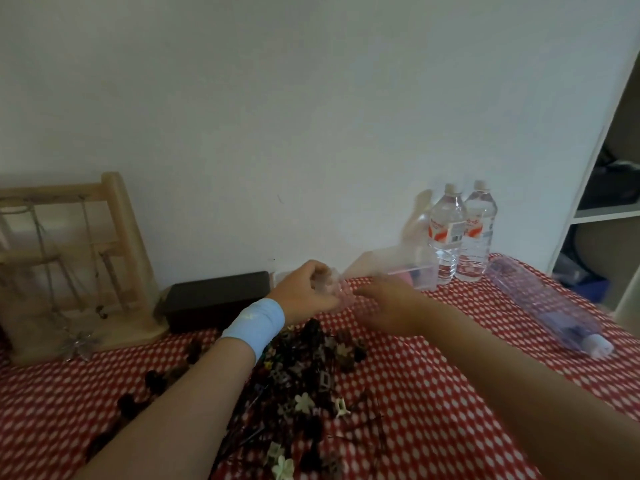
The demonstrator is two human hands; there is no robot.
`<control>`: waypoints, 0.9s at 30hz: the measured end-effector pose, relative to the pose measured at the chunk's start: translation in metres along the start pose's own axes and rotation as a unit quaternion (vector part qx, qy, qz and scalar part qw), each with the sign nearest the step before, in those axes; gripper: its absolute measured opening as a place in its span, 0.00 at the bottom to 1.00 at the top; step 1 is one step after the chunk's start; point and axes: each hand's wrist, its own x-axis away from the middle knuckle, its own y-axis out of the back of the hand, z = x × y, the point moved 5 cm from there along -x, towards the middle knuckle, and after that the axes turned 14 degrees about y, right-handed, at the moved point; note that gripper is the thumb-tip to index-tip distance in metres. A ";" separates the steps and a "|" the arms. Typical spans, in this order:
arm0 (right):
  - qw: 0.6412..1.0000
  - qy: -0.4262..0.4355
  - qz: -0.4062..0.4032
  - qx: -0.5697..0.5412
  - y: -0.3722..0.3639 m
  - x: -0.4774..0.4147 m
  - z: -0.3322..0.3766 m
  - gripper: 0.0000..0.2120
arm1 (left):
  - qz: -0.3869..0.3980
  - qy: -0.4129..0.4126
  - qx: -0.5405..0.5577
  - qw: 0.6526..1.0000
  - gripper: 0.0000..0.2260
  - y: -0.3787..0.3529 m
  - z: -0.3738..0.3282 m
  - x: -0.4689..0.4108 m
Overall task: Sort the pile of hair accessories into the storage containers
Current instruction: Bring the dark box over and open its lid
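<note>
At the far left of the worktop, which wears a red cloth with white dots, stands a wooden rack hung with chains. Just beside it lies a black box against the wall. The left hand, with a pale blue wristband, has its grip curled round a small clear container, held above the cloth and blurred. The pile of hair accessories lies under and between the forearms, dark pieces mixed with pale flower clips. The right hand is just beside the small container; it is blurred, so I cannot tell how its grip stands. Behind it sits a clear box with something pink inside, then two water bottles upright by the wall. A clear purple-tinted case lies on its side at the right.
</note>
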 end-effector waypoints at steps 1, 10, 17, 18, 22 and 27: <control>1.000 0.012 0.011 -0.003 0.001 0.001 0.001 0.24 | 0.005 0.002 -0.002 1.000 0.31 -0.002 -0.001 -0.001; 0.977 -0.018 -0.077 -0.196 0.022 -0.022 0.035 0.24 | -0.032 -0.030 -0.017 0.999 0.31 0.018 -0.001 0.023; 0.969 0.043 -0.080 -0.228 0.002 -0.059 0.119 0.22 | -0.129 -0.010 -0.083 0.988 0.31 0.082 0.045 0.071; 0.968 0.063 -0.074 -0.231 -0.001 -0.068 0.135 0.20 | -0.140 -0.004 -0.097 0.985 0.31 0.094 0.053 0.078; 0.963 0.119 -0.036 -0.237 -0.017 -0.105 0.191 0.11 | -0.108 0.033 -0.149 0.982 0.24 0.134 0.089 0.100; 0.962 0.155 0.009 -0.226 -0.038 -0.142 0.245 0.08 | -0.112 0.075 -0.188 0.973 0.13 0.178 0.139 0.126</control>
